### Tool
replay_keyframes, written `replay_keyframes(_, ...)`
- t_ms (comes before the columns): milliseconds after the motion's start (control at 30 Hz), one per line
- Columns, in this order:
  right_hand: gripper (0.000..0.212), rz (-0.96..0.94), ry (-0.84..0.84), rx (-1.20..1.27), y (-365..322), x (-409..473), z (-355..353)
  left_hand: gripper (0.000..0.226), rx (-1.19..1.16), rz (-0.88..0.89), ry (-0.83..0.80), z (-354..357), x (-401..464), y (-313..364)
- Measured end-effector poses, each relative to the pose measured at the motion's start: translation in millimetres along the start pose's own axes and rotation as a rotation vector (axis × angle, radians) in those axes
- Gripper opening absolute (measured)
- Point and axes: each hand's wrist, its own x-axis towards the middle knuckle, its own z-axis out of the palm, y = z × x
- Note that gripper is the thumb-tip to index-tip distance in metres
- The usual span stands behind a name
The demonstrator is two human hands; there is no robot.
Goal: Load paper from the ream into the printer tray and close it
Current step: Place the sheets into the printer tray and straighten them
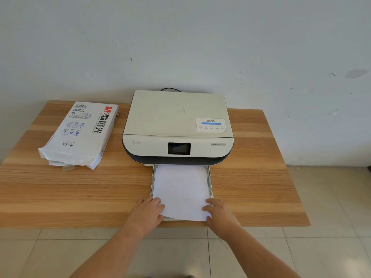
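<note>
A white printer (pixel 177 125) sits at the back middle of the wooden table (pixel 251 177). Its paper tray (pixel 209 180) is pulled out toward me. A stack of white paper (pixel 181 187) lies in the tray, its near end sticking out past the tray front. My left hand (pixel 149 211) grips the paper's near left corner. At the near right corner, my right hand (pixel 217 212) holds the paper too. The opened paper ream (pixel 82 133), a white wrapper with red and black print, lies on the table to the left of the printer.
A black cable (pixel 170 89) runs out behind the printer against the white wall. The table's front edge is just under my wrists. Tiled floor shows below and to the right of the table.
</note>
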Motion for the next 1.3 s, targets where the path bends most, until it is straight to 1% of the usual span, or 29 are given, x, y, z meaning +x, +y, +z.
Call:
replay_keyframes(300,0.051,-0.042,0.045,-0.036,1.8,9.1,7.3,0.032,-0.075,-0.064,0.088,1.7,8.9,2.7)
replay_keyframes(433,0.042,-0.065,0.063,-0.103,-1.6,16.9,7.9,0.035,-0.061,-0.061,0.098,4.3,12.2,3.3)
replay_keyframes(633,0.041,-0.019,0.074,-0.05,-0.4,26.0,13.3,0.034,-0.012,-0.046,0.114,9.2,15.2,3.1)
replay_keyframes(833,0.041,0.01,0.097,-0.013,1.7,32.0,18.6,0.03,0.045,-0.074,0.088,10.7,16.3,2.6)
replay_keyframes(1000,0.041,-0.008,0.098,-0.021,2.4,34.4,17.3,0.041,0.042,-0.06,0.07,8.7,22.3,2.0)
replay_keyframes(1100,0.042,-0.012,0.076,-0.029,1.8,33.7,16.7,0.046,0.03,-0.046,0.03,6.1,24.2,2.4)
replay_keyframes(1300,0.045,-0.031,0.057,-0.066,0.0,32.2,13.4,0.046,0.031,-0.038,-0.01,5.1,25.9,-0.5)
